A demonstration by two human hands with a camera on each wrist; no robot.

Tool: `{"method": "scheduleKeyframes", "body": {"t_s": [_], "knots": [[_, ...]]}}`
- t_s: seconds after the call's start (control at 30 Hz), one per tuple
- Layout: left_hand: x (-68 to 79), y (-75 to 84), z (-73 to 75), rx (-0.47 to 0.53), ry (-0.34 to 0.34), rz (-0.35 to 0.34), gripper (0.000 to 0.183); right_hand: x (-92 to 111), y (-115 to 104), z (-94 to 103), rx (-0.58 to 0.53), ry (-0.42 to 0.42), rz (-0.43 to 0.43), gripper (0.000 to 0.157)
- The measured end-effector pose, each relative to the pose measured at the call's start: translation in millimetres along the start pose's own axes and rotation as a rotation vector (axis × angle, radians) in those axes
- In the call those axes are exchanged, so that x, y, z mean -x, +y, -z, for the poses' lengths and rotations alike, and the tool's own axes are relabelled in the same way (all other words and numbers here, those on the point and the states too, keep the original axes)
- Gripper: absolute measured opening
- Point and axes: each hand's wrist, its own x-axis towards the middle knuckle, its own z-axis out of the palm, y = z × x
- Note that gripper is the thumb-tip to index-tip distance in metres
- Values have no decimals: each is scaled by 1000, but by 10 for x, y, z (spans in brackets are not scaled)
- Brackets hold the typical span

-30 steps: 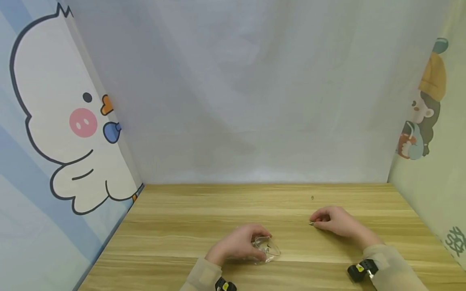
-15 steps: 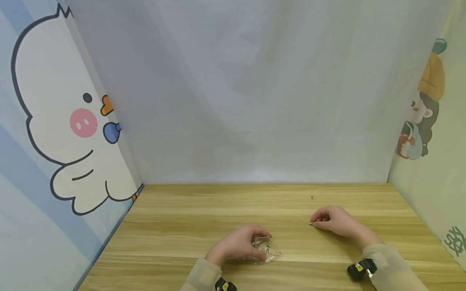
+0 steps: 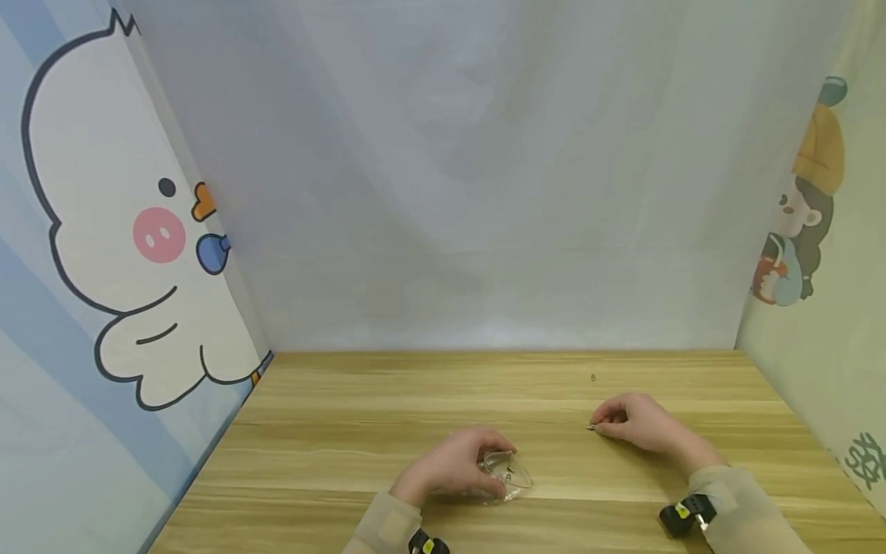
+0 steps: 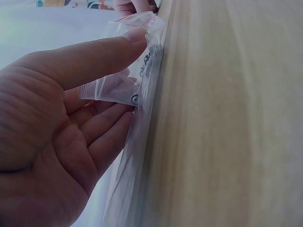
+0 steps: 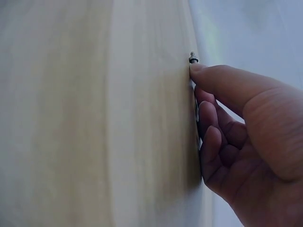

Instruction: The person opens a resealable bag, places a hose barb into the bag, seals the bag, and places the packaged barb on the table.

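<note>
The place looks like a screened-off booth, though whether within a home or a studio cannot be told: a wood-grain table (image 3: 332,408) before a plain backdrop (image 3: 443,192), flanked by a blue-striped hanging (image 3: 41,385) with a white cartoon creature (image 3: 90,192) and a pale-green panel (image 3: 803,369) with a hatted figure (image 3: 817,204)

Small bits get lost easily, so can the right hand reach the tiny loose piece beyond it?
Probably yes: the tiny piece lies beyond the right hand with nothing visible between them, though that hand pinches a small metal part.
</note>
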Motion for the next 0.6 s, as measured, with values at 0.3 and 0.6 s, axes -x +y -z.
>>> {"method": "scheduleKeyframes", "body": {"t_s": [0.3,0.6], "knots": [[4,5,4,1,0,4,57,6,3,0,24,11,2,6],[1,-10,-6,-19,4,-8,57,17,17,19,27,15,2,5]]}}
